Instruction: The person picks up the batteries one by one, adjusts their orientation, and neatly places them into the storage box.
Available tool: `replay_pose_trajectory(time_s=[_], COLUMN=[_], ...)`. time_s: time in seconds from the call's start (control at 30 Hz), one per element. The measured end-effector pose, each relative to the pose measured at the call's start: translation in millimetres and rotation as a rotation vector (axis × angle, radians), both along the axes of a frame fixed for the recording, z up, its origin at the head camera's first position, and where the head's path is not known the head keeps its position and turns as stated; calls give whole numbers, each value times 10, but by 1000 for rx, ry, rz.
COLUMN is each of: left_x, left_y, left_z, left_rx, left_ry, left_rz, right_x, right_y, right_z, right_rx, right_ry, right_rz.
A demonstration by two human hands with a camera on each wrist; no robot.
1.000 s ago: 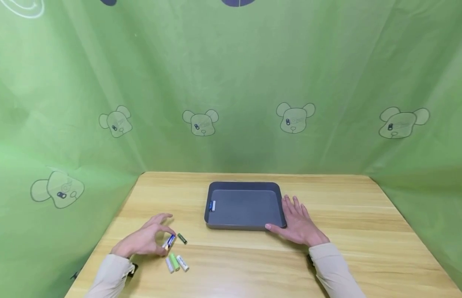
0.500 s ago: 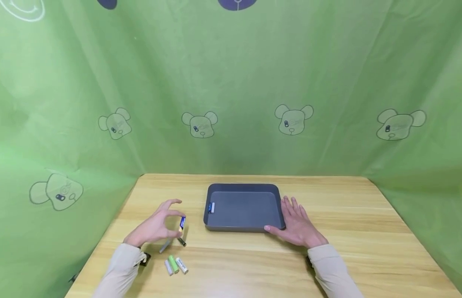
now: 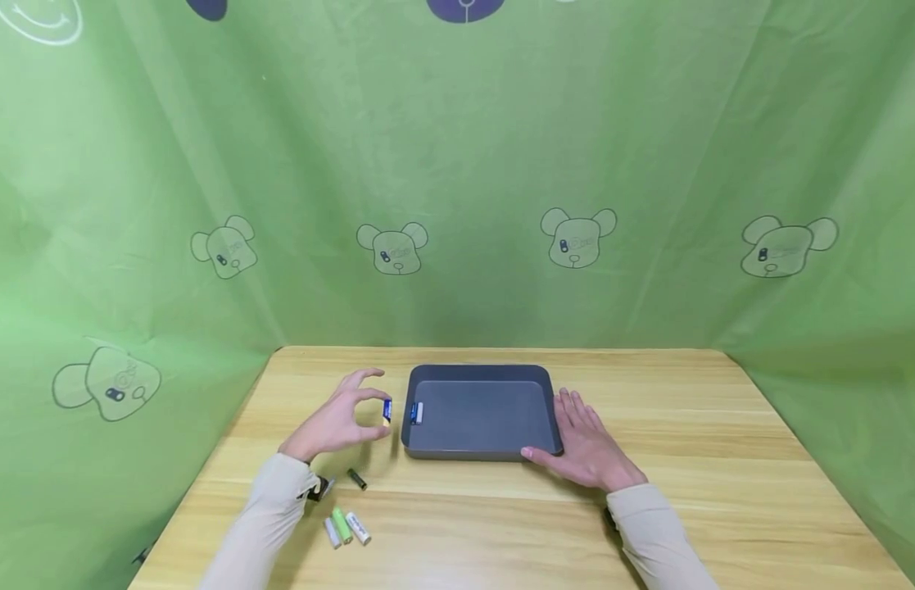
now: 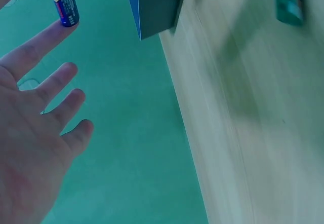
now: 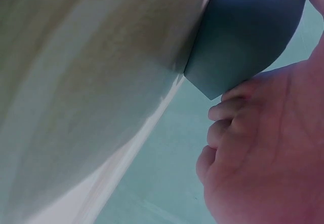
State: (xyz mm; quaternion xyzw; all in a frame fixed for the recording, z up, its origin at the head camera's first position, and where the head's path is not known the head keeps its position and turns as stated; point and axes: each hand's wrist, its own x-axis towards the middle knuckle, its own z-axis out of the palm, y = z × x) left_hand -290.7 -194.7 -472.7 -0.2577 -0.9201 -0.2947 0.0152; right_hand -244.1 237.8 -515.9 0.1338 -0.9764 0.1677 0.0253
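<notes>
Between thumb and index finger, my left hand [image 3: 339, 420] pinches a blue and cream battery [image 3: 387, 412] by its two ends, just left of the grey tray [image 3: 482, 453]. In the left wrist view the same battery [image 4: 65, 3] shows at the top, its blue end on the index fingertip and the other fingers spread. My right hand [image 3: 586, 442] rests against the tray's right side, fingers straight and thumb at the front corner. Inside the tray, small blue and white batteries [image 3: 417, 412] lie along the left wall.
On the table's left front lie a dark green battery [image 3: 357, 478], a light green battery [image 3: 342, 525], a white battery [image 3: 359, 528] and a grey one. Another lies partly hidden by the left wrist. A green printed curtain [image 3: 457, 311] surrounds the table.
My left hand has lifted the blue and cream battery off the table and carried it right and away from me, up to the tray. The right hand stays at the tray.
</notes>
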Motion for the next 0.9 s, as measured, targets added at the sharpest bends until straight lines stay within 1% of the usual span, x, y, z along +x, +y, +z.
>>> replay_pose_trajectory(time_s=[0.13, 0.2, 0.33, 0.53, 0.73, 0.9], left_x=[-103, -151, -231, -339, -451, -520], left_y=[103, 147, 219, 331, 447, 543], left_z=[-4, -14, -37, -72, -171, -252], left_rx=[11, 17, 11, -3, -10, -62], left_ry=[20, 19, -1, -35, -62, -74], left_rz=[-16, -18, -17, -11, -9, -29], right_x=[-4, -7, -6, -10, -3, 4], right_y=[7, 12, 15, 12, 3, 1], right_z=[-10, -24, -44, -42, -15, -8], right_rx=[-4, -4, -10, -9, -3, -8], right_ry=[0, -5, -21, -23, -21, -27], right_rz=[0, -1, -5, -7, -6, -8])
